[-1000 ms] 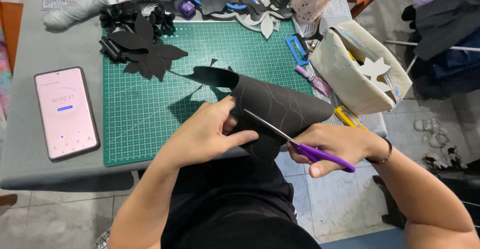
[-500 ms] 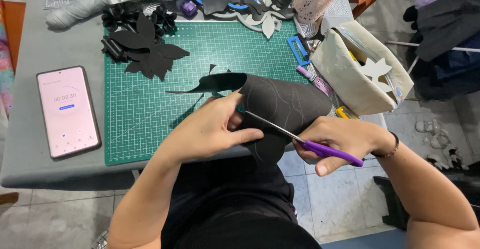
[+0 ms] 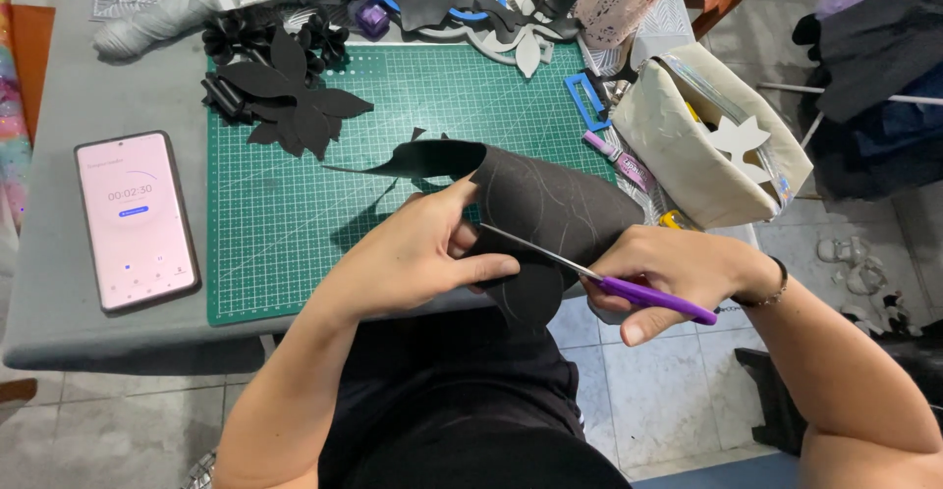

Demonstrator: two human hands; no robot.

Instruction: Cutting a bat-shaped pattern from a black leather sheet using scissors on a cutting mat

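The black foam sheet (image 3: 550, 209) has swung a little in the grip since a second ago, its long pointed tail now reaching further left over the green cutting mat (image 3: 295, 234), while the scissor blades sit deeper along the pale line scored on the sheet. The left hand (image 3: 417, 253) pinches the sheet's lower edge, thumb on top and fingers curled beneath, holding it curved in the air just above the mat's near edge. The right hand (image 3: 678, 268) is closed around the purple-handled scissors (image 3: 589, 273), whose blades are nearly together against the foam. By the look of it, the cut is advancing along the traced outline, with much of the shape still attached. Finished black leaf-like cutouts (image 3: 290, 106) lie at the mat's far left corner. A phone (image 3: 136, 219) showing a timer rests on the grey table (image 3: 59, 283), left of the mat; a cream pouch (image 3: 678, 135) stands to the right.
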